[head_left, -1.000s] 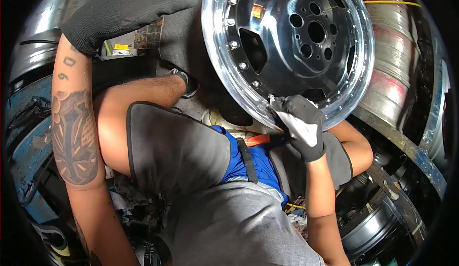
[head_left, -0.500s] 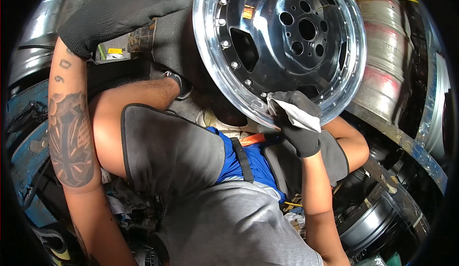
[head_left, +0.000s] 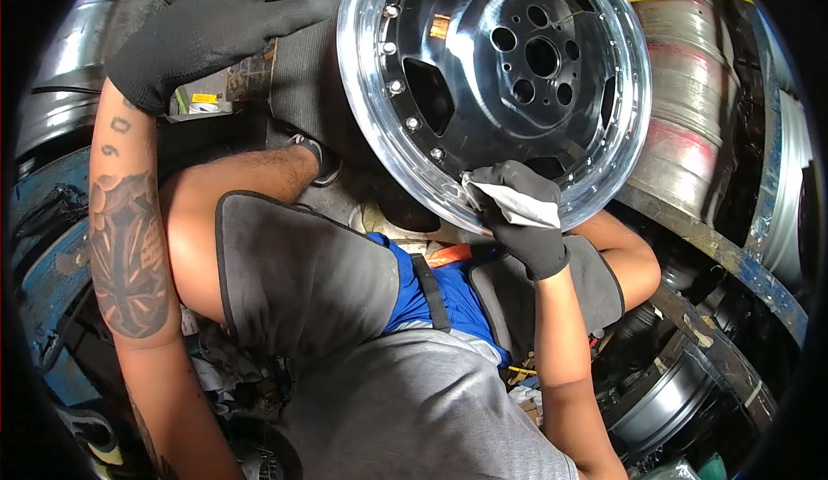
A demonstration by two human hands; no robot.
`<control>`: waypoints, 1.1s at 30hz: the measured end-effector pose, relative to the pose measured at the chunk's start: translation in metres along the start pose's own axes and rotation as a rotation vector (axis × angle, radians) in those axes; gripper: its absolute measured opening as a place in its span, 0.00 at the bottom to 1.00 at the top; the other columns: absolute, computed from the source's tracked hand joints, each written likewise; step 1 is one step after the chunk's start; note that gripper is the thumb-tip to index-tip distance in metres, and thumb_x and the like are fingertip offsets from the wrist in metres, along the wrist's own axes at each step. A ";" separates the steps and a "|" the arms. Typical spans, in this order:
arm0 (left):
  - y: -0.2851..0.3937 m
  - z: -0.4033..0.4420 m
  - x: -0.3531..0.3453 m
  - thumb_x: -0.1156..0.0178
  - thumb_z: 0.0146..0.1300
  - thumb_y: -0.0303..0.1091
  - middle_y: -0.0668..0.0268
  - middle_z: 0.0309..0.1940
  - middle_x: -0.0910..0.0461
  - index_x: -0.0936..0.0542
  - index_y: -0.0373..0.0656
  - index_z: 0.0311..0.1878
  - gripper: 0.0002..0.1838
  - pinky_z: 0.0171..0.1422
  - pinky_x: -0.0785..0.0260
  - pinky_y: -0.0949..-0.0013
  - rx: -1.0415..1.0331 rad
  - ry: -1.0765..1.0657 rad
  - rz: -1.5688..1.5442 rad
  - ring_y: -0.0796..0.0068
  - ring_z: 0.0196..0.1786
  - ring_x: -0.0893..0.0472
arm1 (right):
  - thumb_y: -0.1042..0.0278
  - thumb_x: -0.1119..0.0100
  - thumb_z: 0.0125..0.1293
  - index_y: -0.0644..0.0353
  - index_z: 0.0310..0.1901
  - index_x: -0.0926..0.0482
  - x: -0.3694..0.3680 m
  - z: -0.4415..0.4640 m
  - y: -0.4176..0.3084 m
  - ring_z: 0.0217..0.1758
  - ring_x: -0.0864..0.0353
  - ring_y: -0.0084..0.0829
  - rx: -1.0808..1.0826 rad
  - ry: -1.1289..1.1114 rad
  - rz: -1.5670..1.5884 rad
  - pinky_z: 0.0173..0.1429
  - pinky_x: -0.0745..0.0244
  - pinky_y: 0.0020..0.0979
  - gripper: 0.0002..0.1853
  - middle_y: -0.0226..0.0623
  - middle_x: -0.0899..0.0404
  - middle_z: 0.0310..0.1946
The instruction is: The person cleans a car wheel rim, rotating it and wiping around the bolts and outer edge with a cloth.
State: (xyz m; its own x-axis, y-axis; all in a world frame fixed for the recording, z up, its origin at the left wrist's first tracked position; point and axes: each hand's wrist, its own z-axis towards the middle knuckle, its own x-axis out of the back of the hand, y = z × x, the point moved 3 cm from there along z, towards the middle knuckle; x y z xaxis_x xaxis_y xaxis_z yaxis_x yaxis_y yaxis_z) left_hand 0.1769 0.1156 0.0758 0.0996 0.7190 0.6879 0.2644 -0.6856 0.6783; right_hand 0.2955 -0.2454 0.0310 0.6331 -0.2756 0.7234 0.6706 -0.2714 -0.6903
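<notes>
A polished wheel rim with a dark centre and small bolts round its lip stands tilted in front of me. My right hand, in a dark glove, is closed on a white cloth and presses it against the rim's lower lip. At the upper left, my left hand, also gloved, has its fingers spread, with the tips by the rim's left edge. Whether they touch the edge I cannot tell. A dark ribbed surface lies beneath those fingers.
Stacked metal rims stand at the right, beside a worn blue frame. Another rim lies at the lower right. More shiny rims are at the upper left. Grey pads cover my thighs.
The wheel rim and my right hand with the cloth have shifted left in view. The cloth remains at the lower lip. My left hand keeps its spread pose.
</notes>
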 end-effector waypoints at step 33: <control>0.116 0.011 -0.132 0.28 0.59 0.43 0.56 0.21 0.22 0.20 0.39 0.23 0.19 0.39 0.26 0.48 -0.196 -0.049 -0.240 0.49 0.29 0.18 | 0.52 0.31 0.77 0.66 0.56 0.17 -0.005 -0.045 -0.039 0.57 0.11 0.39 -0.258 0.458 1.074 0.60 0.13 0.42 0.22 0.50 0.14 0.54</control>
State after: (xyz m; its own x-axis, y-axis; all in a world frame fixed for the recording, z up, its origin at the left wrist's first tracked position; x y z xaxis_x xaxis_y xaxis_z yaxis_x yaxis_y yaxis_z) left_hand 0.2046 -0.0575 0.0607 0.1041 0.8642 0.4922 0.0967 -0.5013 0.8598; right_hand 0.2487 -0.2744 0.0539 0.5911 -0.7634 -0.2604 -0.2471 0.1359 -0.9594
